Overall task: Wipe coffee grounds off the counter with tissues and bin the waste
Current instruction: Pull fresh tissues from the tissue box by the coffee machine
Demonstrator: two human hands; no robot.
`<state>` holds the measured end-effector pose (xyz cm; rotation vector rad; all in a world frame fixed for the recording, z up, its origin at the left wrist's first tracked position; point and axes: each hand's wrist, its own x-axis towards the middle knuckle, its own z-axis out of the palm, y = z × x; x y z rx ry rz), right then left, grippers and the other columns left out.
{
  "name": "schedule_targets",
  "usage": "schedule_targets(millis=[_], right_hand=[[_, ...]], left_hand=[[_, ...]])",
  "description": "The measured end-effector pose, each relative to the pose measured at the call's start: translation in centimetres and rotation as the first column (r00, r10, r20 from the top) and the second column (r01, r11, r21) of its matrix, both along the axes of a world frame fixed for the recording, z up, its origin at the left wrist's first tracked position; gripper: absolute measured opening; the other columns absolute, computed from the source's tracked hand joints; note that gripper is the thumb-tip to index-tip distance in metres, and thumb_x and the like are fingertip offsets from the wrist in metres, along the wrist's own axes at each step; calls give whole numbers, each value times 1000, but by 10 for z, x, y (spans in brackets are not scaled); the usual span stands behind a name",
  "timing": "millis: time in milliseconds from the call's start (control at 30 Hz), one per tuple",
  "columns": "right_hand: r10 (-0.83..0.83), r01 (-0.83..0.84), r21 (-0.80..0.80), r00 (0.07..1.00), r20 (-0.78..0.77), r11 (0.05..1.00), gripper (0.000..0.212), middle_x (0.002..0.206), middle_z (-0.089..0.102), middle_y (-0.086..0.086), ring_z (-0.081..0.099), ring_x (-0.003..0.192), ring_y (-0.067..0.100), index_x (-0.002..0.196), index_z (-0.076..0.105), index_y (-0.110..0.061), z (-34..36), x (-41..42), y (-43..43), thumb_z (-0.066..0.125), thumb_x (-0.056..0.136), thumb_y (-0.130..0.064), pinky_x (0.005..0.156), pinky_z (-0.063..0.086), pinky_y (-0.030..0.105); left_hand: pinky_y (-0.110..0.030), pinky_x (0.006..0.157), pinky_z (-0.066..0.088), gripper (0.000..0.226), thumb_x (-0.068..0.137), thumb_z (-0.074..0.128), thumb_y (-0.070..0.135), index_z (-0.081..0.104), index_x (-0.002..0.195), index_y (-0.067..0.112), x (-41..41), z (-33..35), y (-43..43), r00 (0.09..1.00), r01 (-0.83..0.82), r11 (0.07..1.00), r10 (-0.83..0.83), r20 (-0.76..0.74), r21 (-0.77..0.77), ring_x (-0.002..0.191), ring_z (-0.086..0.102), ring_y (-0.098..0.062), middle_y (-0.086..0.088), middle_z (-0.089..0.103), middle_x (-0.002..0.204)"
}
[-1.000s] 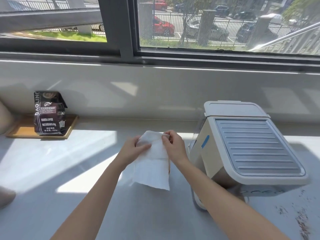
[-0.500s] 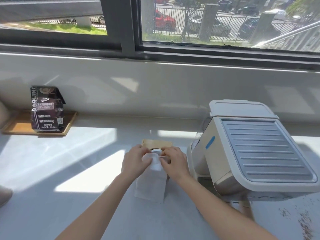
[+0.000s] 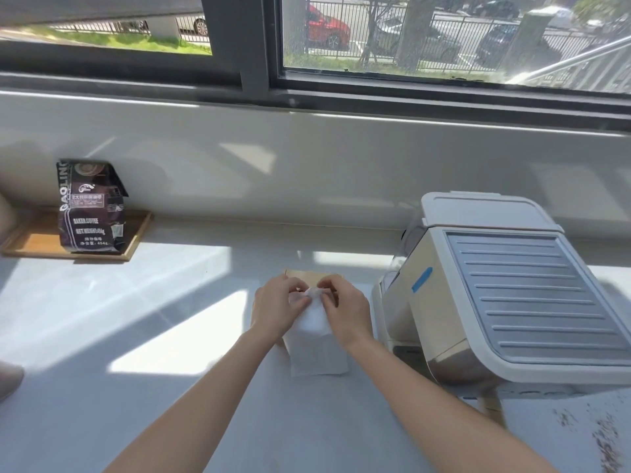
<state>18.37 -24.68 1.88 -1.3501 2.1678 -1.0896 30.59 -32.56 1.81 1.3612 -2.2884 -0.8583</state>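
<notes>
Now lower than a second back: tissue (image 3: 316, 343) held bunched at top over wooden box (image 3: 300, 274), tail draping to counter (image 3: 170, 404). Left hand (image 3: 278, 310) pinching tissue top, right hand (image 3: 345, 310) pinching same edge. Probably still prepping tissue; no wiping yet. Far left, bag (image 3: 90, 208) reading "BAKED COFFEE", "NET WEIGHT". Machine (image 3: 505, 295) unlabeled. Grounds (image 3: 604, 438) far right, untouched.

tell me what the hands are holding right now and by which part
Both hands, left hand and right hand, pinch one white tissue at its top edge; the rest hangs down toward the counter.
</notes>
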Motion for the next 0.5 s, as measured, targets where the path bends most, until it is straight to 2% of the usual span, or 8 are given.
schedule_targets(millis=[100,200,300,400,500], right_hand=[[8,-8,-4,999,51,1000,29,87,64,-5,64,83,16,108,55,-25,3,3,1,56,87,-5,77,50,32],[21,-19,-70,999,33,997,35,99,66,-3,63,88,14,114,58,-22,8,4,0,53,87,-1,82,51,33],[33,-25,-160,998,44,987,38,109,64,-4,58,87,4,114,60,-20,16,6,-2,51,86,4,83,50,30],[14,-2,-281,999,43,960,38,105,60,-8,54,85,-2,113,59,-20,31,7,-8,49,87,5,78,48,26],[-13,26,-411,999,35,911,31,101,57,-7,51,86,-7,112,58,-17,53,7,-18,49,89,2,72,46,20]], left_hand=[[-36,79,42,5,80,65,27,68,82,22,1,3,-1,998,-37,999,37,-60,4,92,55,-17,7,57,86],[-32,76,43,1,82,63,23,64,82,23,4,5,1,987,-27,999,31,-159,25,88,60,-15,10,64,83],[-30,71,45,7,83,60,25,57,79,28,7,14,5,962,-14,997,33,-271,71,83,62,-14,8,66,79],[-26,75,45,3,82,57,29,59,80,27,5,33,3,925,-31,998,47,-377,49,84,61,-6,10,66,79],[-17,71,42,5,85,60,22,59,81,24,0,62,-2,875,-3,1000,-12,-484,-30,79,58,1,14,63,75]])
